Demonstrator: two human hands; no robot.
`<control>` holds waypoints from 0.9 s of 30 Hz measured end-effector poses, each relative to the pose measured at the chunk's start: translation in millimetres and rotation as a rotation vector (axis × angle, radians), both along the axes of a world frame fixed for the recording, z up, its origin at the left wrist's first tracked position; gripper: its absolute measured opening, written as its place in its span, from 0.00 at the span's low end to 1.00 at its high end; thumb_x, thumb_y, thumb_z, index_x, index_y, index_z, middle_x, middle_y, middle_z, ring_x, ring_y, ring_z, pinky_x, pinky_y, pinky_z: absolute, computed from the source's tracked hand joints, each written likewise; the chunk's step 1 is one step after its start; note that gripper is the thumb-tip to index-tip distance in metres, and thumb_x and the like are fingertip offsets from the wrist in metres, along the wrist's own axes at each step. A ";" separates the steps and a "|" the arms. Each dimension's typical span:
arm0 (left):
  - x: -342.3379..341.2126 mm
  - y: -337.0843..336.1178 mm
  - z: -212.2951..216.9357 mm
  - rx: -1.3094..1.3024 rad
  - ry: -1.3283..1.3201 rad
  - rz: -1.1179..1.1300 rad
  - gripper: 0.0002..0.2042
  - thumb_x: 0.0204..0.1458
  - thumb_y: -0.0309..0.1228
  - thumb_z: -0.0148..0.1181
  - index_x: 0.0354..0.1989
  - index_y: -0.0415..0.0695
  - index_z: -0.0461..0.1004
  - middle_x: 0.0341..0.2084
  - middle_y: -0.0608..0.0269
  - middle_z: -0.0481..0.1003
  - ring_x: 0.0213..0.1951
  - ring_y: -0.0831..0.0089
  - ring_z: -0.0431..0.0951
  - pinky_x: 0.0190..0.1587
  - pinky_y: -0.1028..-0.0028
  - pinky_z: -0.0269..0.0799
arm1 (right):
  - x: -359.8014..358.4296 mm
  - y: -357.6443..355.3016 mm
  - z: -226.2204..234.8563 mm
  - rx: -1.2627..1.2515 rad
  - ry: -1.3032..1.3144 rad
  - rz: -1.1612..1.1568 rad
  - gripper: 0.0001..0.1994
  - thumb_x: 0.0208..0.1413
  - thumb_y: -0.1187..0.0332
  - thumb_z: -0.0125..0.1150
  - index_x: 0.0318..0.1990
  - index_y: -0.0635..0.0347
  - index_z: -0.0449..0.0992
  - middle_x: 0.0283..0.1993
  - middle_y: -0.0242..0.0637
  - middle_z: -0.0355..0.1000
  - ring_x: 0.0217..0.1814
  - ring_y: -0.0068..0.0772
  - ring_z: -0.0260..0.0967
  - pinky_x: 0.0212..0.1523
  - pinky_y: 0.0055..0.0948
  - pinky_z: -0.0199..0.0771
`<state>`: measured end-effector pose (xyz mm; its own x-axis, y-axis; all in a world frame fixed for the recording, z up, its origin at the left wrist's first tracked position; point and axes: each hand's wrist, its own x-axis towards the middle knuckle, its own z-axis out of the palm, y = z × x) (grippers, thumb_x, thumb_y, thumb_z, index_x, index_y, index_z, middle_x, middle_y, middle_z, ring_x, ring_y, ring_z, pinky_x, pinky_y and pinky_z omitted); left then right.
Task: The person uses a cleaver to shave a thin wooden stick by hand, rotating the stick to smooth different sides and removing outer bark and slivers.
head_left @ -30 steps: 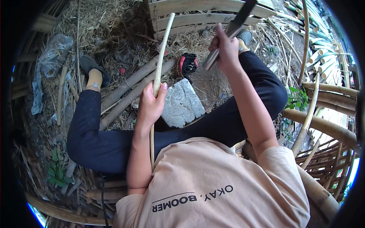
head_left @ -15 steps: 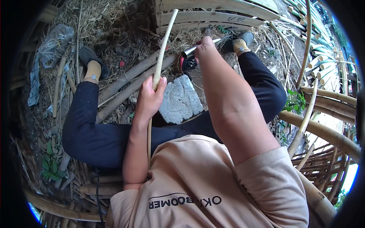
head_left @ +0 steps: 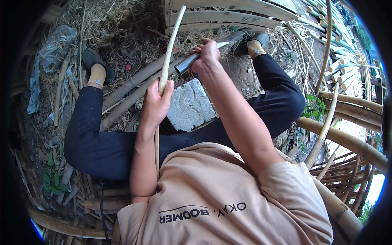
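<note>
My left hand (head_left: pixel 158 102) is closed round a long, pale, peeled-looking stick (head_left: pixel 171 47). The stick stands nearly upright in the view and bends slightly near its tip, with its lower end running down along my left forearm to my shirt. In my right hand (head_left: pixel 207 55) is a large knife (head_left: pixel 185 65) with a shiny tubular metal handle, its fingers wrapped round it. The handle's butt points toward the stick, and the grey blade (head_left: pixel 236 37) reaches away to the right near my right foot. A gap separates knife and stick. Below both hands lies a rough grey stone block (head_left: pixel 190 105) between my legs.
Bamboo poles (head_left: pixel 132 87) lie on the straw-strewn ground behind the stone. A wooden slatted crate (head_left: pixel 228 17) stands at the far side. Cut bamboo (head_left: pixel 347 73) is piled at the right, with bamboo rails (head_left: pixel 347 141) nearer. A clear plastic bag (head_left: pixel 57 47) lies far left.
My right hand has moved left and nearer with the knife, bringing its handle closer to the stick and more of the blade into view. My left hand has stayed almost in place.
</note>
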<state>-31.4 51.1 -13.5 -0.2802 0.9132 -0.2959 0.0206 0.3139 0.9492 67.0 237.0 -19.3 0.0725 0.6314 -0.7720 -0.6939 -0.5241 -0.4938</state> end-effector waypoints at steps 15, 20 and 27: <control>-4.5 -4.4 13.8 -0.027 -0.109 0.056 0.12 0.66 0.41 0.54 0.33 0.50 0.65 0.17 0.82 0.59 0.15 0.93 0.55 0.15 0.86 0.48 | 39.4 12.4 -83.6 -0.216 -1.024 0.220 0.16 0.49 0.66 0.63 0.39 0.71 0.81 0.44 0.56 0.79 0.48 0.52 0.80 0.51 0.43 0.77; 3.5 10.1 15.2 -0.029 -0.170 -0.007 0.13 0.66 0.40 0.55 0.32 0.46 0.68 0.18 0.79 0.62 0.18 0.89 0.60 0.19 0.81 0.55 | 52.8 36.8 -98.1 -0.208 -0.932 0.125 0.16 0.50 0.68 0.63 0.41 0.74 0.79 0.35 0.48 0.79 0.30 0.40 0.78 0.31 0.39 0.78; -7.4 -6.4 16.9 -0.073 -0.175 0.010 0.09 0.66 0.38 0.55 0.43 0.47 0.66 0.22 0.78 0.61 0.18 0.92 0.56 0.17 0.86 0.50 | 20.8 -11.4 -31.3 0.251 -0.657 0.319 0.14 0.53 0.69 0.65 0.21 0.59 0.67 0.19 0.33 0.67 0.21 0.25 0.68 0.25 0.34 0.70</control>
<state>-38.8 44.7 3.5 -0.2272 0.8852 -0.4060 -0.1462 0.3812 0.9129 87.8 225.6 -50.5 0.2513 0.8493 -0.4643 -0.0513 -0.4673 -0.8826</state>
